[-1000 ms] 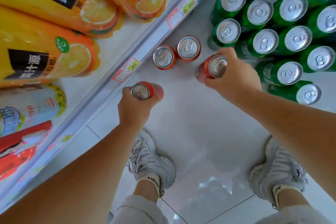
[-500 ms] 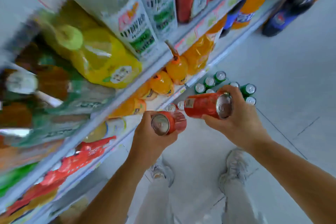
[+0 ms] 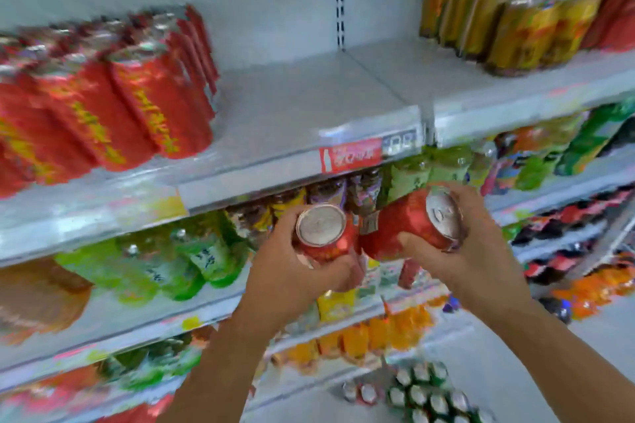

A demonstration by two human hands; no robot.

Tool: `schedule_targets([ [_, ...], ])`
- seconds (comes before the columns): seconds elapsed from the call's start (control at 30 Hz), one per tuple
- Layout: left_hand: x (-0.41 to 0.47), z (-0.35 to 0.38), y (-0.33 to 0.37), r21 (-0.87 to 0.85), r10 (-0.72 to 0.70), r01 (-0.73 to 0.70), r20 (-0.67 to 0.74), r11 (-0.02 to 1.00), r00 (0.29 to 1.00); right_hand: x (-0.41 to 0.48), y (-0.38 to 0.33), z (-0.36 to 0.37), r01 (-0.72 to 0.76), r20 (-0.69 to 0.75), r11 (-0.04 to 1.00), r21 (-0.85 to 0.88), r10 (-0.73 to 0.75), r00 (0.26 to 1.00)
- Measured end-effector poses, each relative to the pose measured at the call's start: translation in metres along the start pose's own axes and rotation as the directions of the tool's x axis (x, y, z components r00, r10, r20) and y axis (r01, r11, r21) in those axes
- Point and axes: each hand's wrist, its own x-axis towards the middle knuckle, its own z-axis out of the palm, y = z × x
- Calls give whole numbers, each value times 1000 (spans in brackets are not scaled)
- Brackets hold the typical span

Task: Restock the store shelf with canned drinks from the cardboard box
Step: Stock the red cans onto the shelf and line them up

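Our left hand (image 3: 292,271) grips the left can (image 3: 323,233), our right hand (image 3: 474,251) the right can (image 3: 409,220), fingers (image 3: 343,272) curled round them, below the shelf's (image 3: 309,106) front edge. Next we stand both upright there.

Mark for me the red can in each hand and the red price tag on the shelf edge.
left red can (image 3: 321,225), head view, on its silver top.
right red can (image 3: 393,218), head view, on its red side wall.
red price tag (image 3: 350,155), head view, on the label's middle.
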Motion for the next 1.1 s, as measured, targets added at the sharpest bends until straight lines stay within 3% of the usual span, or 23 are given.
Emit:
schedule_targets([
  [0.13,2,-44,44,-5,103,-105,-132,994,986,22,-58,4,169,-44,985,44,-167,985],
  [0.43,15,-120,67,-57,136,-160,-299,986,945,62,-131,44,227,-36,965,132,-224,974],
  [0.9,50,-127,35,-56,80,-106,-344,993,935,146,-137,100,235,45,971,-33,-233,971],
  [1.1,51,-124,35,-30,102,-122,-383,992,918,153,-118,116,229,208,964,-136,-198,958],
])
